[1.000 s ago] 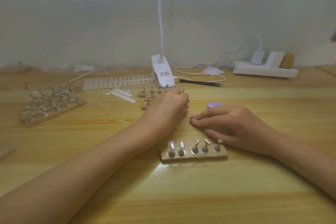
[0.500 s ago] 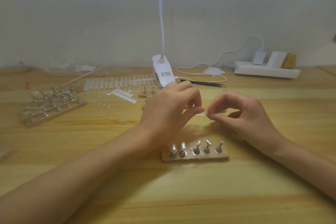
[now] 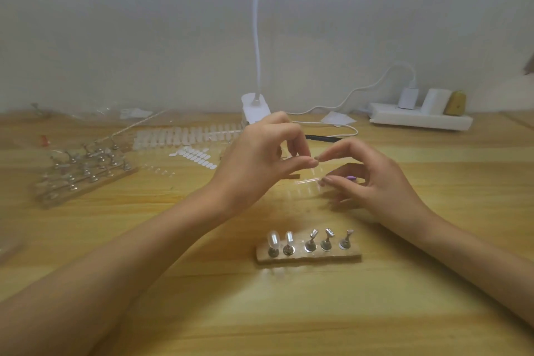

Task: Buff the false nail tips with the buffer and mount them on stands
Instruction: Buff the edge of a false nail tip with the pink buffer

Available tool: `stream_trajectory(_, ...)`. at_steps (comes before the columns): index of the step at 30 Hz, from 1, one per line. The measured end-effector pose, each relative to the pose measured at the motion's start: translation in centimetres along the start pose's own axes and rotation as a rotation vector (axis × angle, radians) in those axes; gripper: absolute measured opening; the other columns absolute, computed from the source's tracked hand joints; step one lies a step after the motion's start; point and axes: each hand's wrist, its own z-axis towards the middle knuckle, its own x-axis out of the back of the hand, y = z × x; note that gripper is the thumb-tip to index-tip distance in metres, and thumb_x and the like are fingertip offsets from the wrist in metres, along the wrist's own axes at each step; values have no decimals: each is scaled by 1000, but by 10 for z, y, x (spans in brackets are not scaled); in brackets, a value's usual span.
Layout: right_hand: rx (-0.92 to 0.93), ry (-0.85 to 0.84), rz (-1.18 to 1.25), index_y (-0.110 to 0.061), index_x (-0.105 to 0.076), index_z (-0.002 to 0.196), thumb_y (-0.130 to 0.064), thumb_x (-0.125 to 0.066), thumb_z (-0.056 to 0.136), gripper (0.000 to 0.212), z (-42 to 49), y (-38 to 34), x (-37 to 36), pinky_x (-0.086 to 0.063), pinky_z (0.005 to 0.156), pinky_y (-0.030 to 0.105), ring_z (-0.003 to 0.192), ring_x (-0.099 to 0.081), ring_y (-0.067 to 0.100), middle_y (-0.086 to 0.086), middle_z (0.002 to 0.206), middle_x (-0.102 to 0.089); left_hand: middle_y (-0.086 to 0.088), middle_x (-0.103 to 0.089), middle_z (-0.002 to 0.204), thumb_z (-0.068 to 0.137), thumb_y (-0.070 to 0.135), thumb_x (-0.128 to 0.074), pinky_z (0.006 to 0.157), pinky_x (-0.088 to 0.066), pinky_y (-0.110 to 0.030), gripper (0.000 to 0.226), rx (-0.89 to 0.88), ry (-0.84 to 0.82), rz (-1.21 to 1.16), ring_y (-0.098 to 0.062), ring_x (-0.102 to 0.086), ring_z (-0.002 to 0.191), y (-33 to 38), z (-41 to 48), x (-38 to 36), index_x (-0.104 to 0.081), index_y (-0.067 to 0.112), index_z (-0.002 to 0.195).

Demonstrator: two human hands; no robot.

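Observation:
My left hand (image 3: pixel 260 162) is raised over the table and pinches a tiny clear nail tip (image 3: pixel 316 161) between thumb and forefinger. My right hand (image 3: pixel 372 182) faces it with curved fingers. Its forefinger tip touches the nail tip and its thumb sits lower, apart. Under the fingertips is a clear strip of nail tips (image 3: pixel 306 181); I cannot tell whether it lies on the wood. The purple buffer (image 3: pixel 350 178) peeks out behind my right hand. In front stands a wooden stand (image 3: pixel 309 257) with several metal holders; the two leftmost carry nail tips (image 3: pixel 273 239).
More stands (image 3: pixel 83 175) cluster at the left. A row of white nail tips (image 3: pixel 185 136) and small white tabs (image 3: pixel 193 156) lie behind my left hand. A clip lamp (image 3: pixel 255 110), black tweezers (image 3: pixel 323 138) and a power strip (image 3: pixel 419 118) sit along the back.
Both hands rose from the table. My right thumb and forefinger, pinched together half a second ago, have parted, and the left hand keeps the tip.

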Motion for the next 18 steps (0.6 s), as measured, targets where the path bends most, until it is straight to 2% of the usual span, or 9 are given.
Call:
stream_trajectory(2, -36, 6, 14, -12, -64, 109, -3, -69, 91, 21, 1, 3, 0, -61, 67, 28, 94, -72, 17, -3, 116, -67, 11, -57, 81, 77, 30, -82, 61, -44, -22, 18, 18, -33, -3, -7, -50, 63, 1, 3, 5, -67, 21, 73)
stream_trajectory(4, -46, -5, -13, -13, -65, 113, 0, -65, 93, 24, 0, 5, 0, -61, 71, 28, 100, -71, 12, -5, 117, -69, 10, -60, 79, 78, 27, -81, 55, -41, -12, 19, 76, -154, 12, -3, -55, 59, 1, 7, 13, -65, 21, 71)
stream_trajectory(7, 50, -57, -185, -19, -70, 111, 6, -65, 90, 33, -1, 5, 2, -58, 81, 21, 104, -68, 1, -11, 117, -71, 15, -64, 74, 84, 20, -77, 49, -45, -12, 15, 203, -567, 102, 0, -64, 57, -1, 5, 24, -65, 20, 74)
stream_trajectory(9, 132, -90, -314, -26, -72, 108, 10, -65, 87, 42, -2, 4, 2, -53, 86, 15, 108, -65, -3, -16, 118, -70, 20, -63, 74, 86, 20, -74, 54, -43, -9, 17, 210, -728, 215, 8, -60, 60, -4, -2, 27, -63, 26, 74)
stream_trajectory(11, 198, -106, -398, -24, -73, 108, 10, -65, 85, 42, -3, 5, 3, -51, 87, 14, 111, -63, 2, -15, 118, -69, 15, -63, 85, 87, 25, -73, 66, -46, -14, 17, 197, -705, 279, 8, -55, 71, -8, -9, 27, -62, 30, 76)
stream_trajectory(13, 279, -65, -527, -24, -74, 107, 5, -70, 84, 37, -1, 7, 7, -43, 87, 10, 107, -56, 10, -14, 113, -69, 13, -61, 92, 87, 29, -72, 80, -50, -28, 13, 207, -634, 292, 3, -53, 79, -12, -14, 27, -62, 31, 79)
stream_trajectory(14, 312, -27, -612, -25, -74, 108, 0, -73, 83, 35, -1, 9, 9, -38, 89, 10, 102, -51, 15, -14, 111, -68, 13, -60, 93, 87, 31, -72, 83, -49, -31, 12, 216, -602, 287, 4, -52, 79, -14, -16, 27, -62, 31, 80)
stream_trajectory(15, 317, 11, -689, -26, -73, 110, -6, -76, 83, 34, 1, 12, 12, -35, 90, 14, 99, -47, 17, -12, 110, -66, 14, -59, 94, 87, 32, -72, 83, -49, -32, 11, 220, -571, 277, 4, -51, 79, -16, -18, 26, -63, 31, 81)
stream_trajectory(18, 156, 56, -819, -27, -71, 116, -25, -79, 82, 35, 4, 21, 21, -40, 92, 39, 103, -44, 21, -7, 113, -61, 15, -56, 94, 86, 34, -72, 81, -49, -31, 11, 206, -509, 275, 3, -51, 80, -20, -22, 22, -62, 32, 82)
